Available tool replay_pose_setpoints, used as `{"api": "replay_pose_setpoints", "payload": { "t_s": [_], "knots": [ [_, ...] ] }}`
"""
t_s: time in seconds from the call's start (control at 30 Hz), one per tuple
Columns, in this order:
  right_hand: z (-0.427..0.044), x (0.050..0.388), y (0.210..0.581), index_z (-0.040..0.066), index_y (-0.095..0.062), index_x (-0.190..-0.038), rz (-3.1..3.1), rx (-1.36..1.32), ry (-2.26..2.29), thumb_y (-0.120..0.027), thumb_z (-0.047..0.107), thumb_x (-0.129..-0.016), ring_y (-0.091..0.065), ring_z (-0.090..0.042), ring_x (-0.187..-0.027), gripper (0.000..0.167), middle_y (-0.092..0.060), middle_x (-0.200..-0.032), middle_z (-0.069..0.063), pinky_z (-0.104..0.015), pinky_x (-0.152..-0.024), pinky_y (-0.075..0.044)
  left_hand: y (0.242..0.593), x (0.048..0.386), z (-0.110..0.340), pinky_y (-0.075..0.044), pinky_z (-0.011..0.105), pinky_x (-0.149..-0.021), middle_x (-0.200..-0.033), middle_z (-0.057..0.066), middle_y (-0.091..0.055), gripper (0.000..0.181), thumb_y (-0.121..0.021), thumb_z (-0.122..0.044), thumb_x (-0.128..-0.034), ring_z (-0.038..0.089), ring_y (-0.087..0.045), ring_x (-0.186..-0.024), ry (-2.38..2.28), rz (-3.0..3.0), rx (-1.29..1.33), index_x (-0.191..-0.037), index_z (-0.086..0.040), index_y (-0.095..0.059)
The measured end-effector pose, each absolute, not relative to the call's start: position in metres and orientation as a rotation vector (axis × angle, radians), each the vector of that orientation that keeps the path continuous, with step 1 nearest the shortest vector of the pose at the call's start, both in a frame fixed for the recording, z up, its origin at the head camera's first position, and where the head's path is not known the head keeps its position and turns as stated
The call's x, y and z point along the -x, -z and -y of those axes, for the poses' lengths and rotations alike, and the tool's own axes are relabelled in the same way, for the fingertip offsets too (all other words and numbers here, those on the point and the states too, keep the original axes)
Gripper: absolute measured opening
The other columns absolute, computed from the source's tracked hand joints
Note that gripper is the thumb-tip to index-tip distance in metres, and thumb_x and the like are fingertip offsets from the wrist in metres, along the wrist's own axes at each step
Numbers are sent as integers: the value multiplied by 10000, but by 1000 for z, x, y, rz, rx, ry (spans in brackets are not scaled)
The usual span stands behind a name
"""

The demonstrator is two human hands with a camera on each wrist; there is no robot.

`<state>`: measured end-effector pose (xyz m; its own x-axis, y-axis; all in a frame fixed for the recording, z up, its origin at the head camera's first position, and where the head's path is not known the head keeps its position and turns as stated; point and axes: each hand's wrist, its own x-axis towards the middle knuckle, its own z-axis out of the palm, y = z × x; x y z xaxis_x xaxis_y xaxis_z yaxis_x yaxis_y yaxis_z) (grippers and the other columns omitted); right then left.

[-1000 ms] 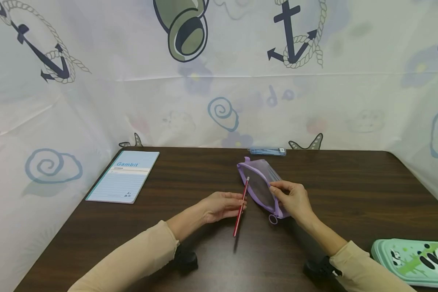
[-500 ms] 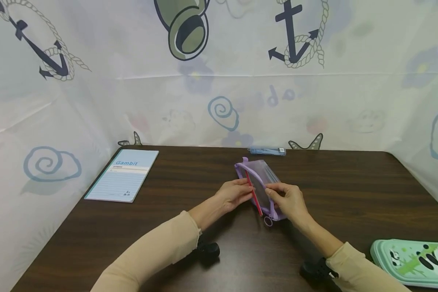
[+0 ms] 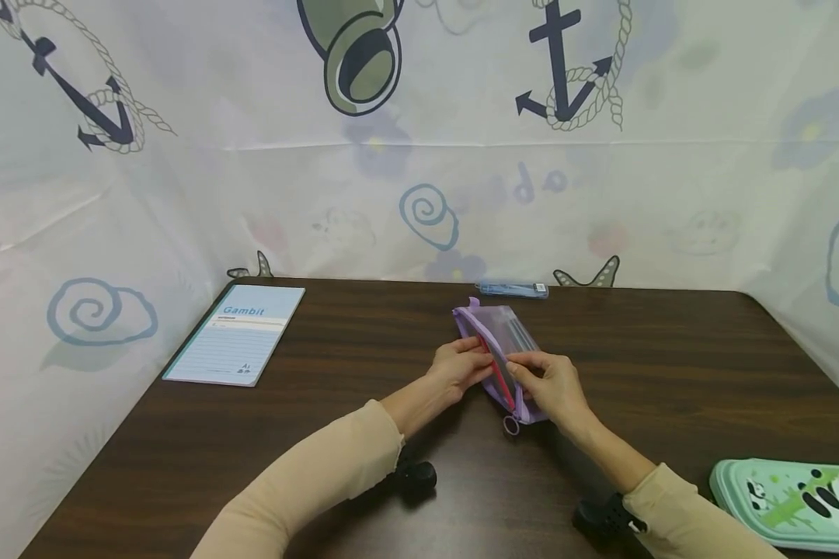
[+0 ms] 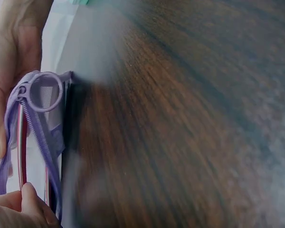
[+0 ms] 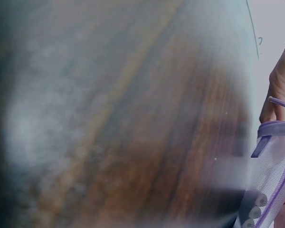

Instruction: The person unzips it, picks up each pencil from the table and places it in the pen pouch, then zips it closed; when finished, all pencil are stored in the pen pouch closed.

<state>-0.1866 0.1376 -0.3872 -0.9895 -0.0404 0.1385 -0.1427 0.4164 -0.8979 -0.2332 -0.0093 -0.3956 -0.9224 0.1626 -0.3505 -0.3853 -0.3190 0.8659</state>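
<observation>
A purple mesh zip pouch [image 3: 492, 317] lies with its zip undone near the middle of the table. My left hand [image 3: 457, 366] pinches a red pencil [image 3: 506, 386], which lies lengthwise in the pouch's opening. In the left wrist view, the striped pencil [image 4: 22, 142] shows between the zip edges, near the purple ring pull [image 4: 47, 109]. My right hand [image 3: 555, 388] pinches the pouch's near right edge between thumb and fingers. Through the mesh in the right wrist view, several round pen-like ends [image 5: 256, 211] show inside the pouch.
A light blue notebook [image 3: 241, 334] lies at the left. Against the back edge rests a small blue packet [image 3: 513, 289]. A green panda-print case [image 3: 797, 501] sits at the right front. Printed cloth [image 3: 287, 194] encloses the table's back and sides.
My left hand has moved right and forward, turning the pencil from in front of the pouch to lie along and into its opening. The right hand keeps its pinch on the pouch edge.
</observation>
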Motion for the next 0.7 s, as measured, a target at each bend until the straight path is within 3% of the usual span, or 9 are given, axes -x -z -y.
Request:
{"api": "replay_pose_setpoints", "payload": {
  "t_s": [0.43,0.7],
  "knots": [
    [-138,187,386,-52,-689,-1023,2557,-179,-1617,-634,57,-889,-574,-47,-592,181,-690,-867,-182,-200,-531,-530,401,228,0,-528,365,-887,-1287,264,-531,526,-544,164,-849,217,-629,-967,-2259,-1651,239,-1351,100,-403],
    [-139,187,386,-59,-684,-1028,2543,-180,-1649,-633,67,-893,-569,-44,-594,192,-688,-874,-186,-212,-539,-534,402,229,-4,-542,341,-862,-1261,257,-552,517,-561,143,-851,204,-636,-950,-2248,-1682,230,-1344,105,-409]
  ]
}}
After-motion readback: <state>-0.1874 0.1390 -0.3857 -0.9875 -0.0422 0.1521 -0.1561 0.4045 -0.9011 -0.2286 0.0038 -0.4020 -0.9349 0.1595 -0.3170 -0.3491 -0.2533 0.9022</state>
